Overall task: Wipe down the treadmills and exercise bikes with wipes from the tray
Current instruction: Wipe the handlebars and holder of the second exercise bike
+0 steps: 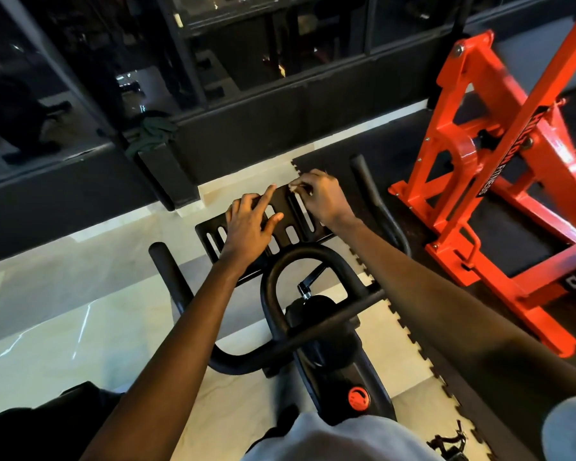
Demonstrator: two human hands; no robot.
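Observation:
A black exercise bike [313,321] stands below me, with curved handlebars [270,281] and a slotted black tray plate [213,237] at its front. My left hand [250,224] rests on the plate with fingers spread and fairly straight, the index finger pointing forward. My right hand [320,197] is at the plate's far right edge with its fingers curled, pinching something small and pale at the fingertips; what it is cannot be made out. A red knob [358,398] sits on the bike's frame near me.
An orange weight machine frame [486,181] stands close on the right on black foam mats [396,327]. Dark glass panels and a black ledge [80,181] run across ahead, with a green cloth [150,131] on it. Pale tiled floor [64,311] lies to the left.

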